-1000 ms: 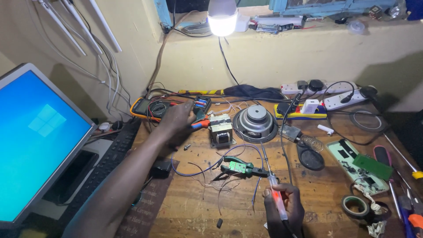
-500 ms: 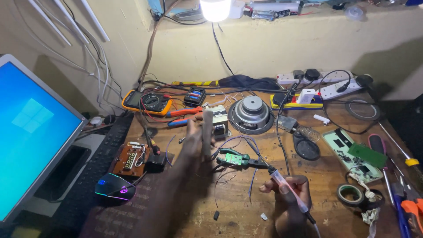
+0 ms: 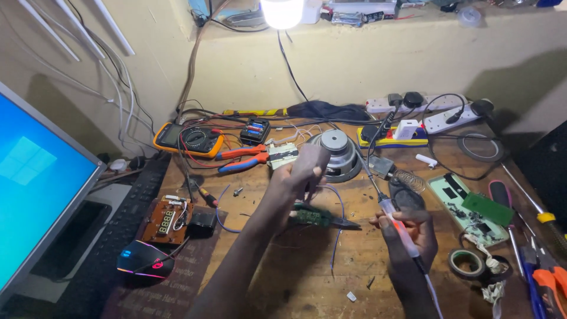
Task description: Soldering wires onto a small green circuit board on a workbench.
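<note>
Fingers: your right hand [image 3: 407,236] is curled shut around the soldering iron [image 3: 390,210], pen-style, with the tip pointing up and away toward the speaker [image 3: 336,155]. Your left hand [image 3: 304,171] is raised above the bench with its fingers folded loosely; whether it pinches anything I cannot tell.
Work piece: the small green circuit board [image 3: 310,215] lies on the wooden bench [image 3: 283,277], just below your left hand and left of the iron, with a blue wire [image 3: 339,227] looping off it.
Iron grip: judging from the angle, hold it low on the handle so the tip stays steady, and rest your wrist on the wood.
Left hand: it probably serves best pinning the board or wire flat, clear of the hot tip.
Hazards: loose wires cross the bench near the board; keep the iron's cord [image 3: 434,295] from dragging them.
Nearby: orange multimeter [image 3: 189,140], red-handled pliers [image 3: 242,153], coil iron stand [image 3: 407,180], tape roll [image 3: 465,263], and a second green board [image 3: 472,207] on the right.
Left side: monitor [image 3: 35,183], lit mouse [image 3: 142,260], display board [image 3: 168,218].
</note>
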